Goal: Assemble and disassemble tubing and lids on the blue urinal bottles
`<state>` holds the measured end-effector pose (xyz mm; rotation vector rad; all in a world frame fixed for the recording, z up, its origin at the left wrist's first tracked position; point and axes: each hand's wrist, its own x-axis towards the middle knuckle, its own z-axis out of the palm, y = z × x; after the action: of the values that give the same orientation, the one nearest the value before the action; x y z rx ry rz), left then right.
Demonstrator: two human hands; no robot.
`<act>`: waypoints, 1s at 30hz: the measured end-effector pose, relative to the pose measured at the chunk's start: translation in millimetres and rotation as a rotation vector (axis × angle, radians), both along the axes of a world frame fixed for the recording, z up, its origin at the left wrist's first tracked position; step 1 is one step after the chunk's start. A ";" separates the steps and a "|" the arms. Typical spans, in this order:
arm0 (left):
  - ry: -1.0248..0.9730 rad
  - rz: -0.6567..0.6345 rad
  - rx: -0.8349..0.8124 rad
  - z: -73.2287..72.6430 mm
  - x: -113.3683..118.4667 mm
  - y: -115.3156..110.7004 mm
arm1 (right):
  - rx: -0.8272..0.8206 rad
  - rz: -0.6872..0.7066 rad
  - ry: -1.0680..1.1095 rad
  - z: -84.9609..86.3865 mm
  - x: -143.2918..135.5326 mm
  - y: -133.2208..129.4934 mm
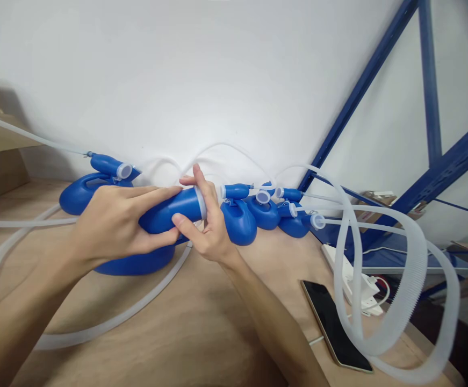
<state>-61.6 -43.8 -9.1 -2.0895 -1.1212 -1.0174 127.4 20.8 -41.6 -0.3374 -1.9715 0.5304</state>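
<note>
My left hand (116, 220) is wrapped round the blue neck of a blue plastic bottle (137, 262), whose body rests on the wooden table below. At the neck's right end, the fingers of my right hand (205, 223) grip the whitish translucent cap (200, 203), with the thumb against the blue neck. The neck is tilted, its capped end up and to the right. A translucent hose (149, 301) curves over the table from near this bottle. Part of the neck and cap is hidden by my fingers.
Similar blue bottles (239, 221) with hoses stand along the white wall, one more at the left (78, 193). Cardboard boxes (0, 172) are at far left. On the right lie a phone (334, 328), a power strip (346, 274) and looped hoses (415, 269), beside a blue metal frame (431, 86).
</note>
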 end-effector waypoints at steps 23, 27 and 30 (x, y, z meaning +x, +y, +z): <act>-0.684 0.030 -0.166 11.4 11.3 0.2 | 0.031 -0.001 -0.045 41.0 64.1 3.1; -0.654 0.034 -0.176 8.7 12.7 -0.4 | 0.068 -0.020 0.003 38.0 57.0 6.1; -0.641 0.020 -0.147 7.3 14.0 -1.1 | 0.023 0.051 0.076 35.5 52.6 6.4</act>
<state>-47.6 -44.9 -1.8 -1.8958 -1.5488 -1.7079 180.0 27.2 -6.1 -0.2495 -1.9156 0.5446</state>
